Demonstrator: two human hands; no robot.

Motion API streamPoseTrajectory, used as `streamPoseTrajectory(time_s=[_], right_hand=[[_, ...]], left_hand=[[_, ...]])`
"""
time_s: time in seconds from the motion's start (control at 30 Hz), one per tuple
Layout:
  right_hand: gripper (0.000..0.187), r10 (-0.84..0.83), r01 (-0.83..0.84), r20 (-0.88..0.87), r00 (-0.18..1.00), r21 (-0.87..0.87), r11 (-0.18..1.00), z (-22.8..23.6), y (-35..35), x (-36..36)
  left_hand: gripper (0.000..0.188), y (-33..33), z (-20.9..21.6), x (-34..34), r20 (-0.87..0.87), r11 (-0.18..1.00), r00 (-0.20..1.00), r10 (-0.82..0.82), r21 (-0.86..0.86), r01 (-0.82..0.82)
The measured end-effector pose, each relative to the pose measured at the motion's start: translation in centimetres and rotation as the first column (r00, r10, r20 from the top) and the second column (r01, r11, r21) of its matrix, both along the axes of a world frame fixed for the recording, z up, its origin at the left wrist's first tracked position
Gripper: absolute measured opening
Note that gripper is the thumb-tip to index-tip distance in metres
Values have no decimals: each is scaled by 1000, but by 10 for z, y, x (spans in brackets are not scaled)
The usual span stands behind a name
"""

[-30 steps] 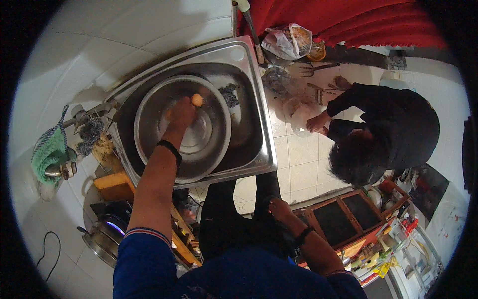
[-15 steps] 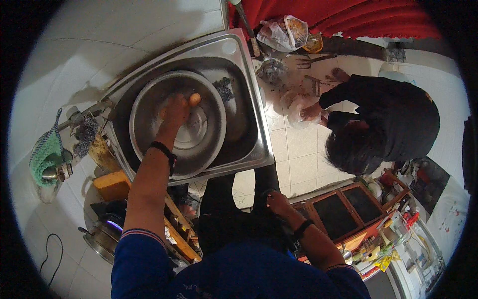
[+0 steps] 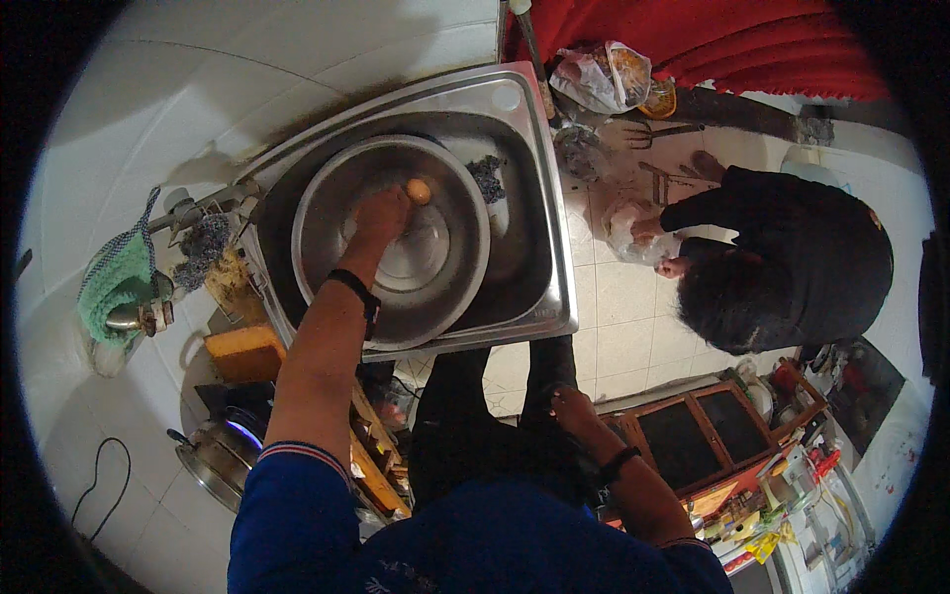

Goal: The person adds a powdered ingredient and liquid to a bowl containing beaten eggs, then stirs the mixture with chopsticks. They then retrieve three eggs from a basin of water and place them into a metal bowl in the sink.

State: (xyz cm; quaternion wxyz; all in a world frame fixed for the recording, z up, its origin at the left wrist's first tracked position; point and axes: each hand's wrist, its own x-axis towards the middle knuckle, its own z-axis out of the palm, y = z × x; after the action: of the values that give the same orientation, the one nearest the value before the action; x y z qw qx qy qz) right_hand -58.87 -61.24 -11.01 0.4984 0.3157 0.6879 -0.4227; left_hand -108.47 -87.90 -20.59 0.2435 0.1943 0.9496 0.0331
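Note:
My left hand (image 3: 384,213) reaches down into a wide round steel basin (image 3: 462,287), its fingers curled closed. Whatever lies within those fingers is hidden. A brown egg (image 3: 419,191) sits just to the right of the knuckles, close against the hand; I cannot tell whether they touch. The basin stands inside a steel sink (image 3: 529,228). My right hand (image 3: 572,409) hangs low beside my right thigh, its fingers curled in; anything in them is too dark to make out.
A dark scouring pad (image 3: 486,178) lies right of the basin. Beyond the sink, a person in black (image 3: 792,262) bends over a plastic bag (image 3: 625,230) on the tiled floor. At left are a green cloth (image 3: 119,282), a lit stove with a pot (image 3: 213,460), and an orange sponge-like block (image 3: 242,353).
The whole view has shifted, so the sink and basin appear farther right. My left hand stays in the basin beside the egg. My right hand remains low by my thigh.

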Motion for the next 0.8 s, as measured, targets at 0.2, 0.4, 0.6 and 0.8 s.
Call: streamPoseTrajectory(time_s=[0.2,0.4,0.6,0.8], right_hand=[[36,-19,19,-9,1000,1,1000,-10,-7,1],[34,-43,44,-35,998,28,999,-15,-13,9],[38,85,-85,2,996,91,992,-21,-18,12],[39,95,-94,-15,995,82,992,-5,-17,-2]], left_hand=[[25,-2,1,2,-41,975,990,136,181,-126],[35,-12,-36,2,-180,988,984,-4,154,32],[22,1,-24,7,-65,996,997,28,89,-22],[33,-9,-41,-17,36,997,999,-25,-75,28]])
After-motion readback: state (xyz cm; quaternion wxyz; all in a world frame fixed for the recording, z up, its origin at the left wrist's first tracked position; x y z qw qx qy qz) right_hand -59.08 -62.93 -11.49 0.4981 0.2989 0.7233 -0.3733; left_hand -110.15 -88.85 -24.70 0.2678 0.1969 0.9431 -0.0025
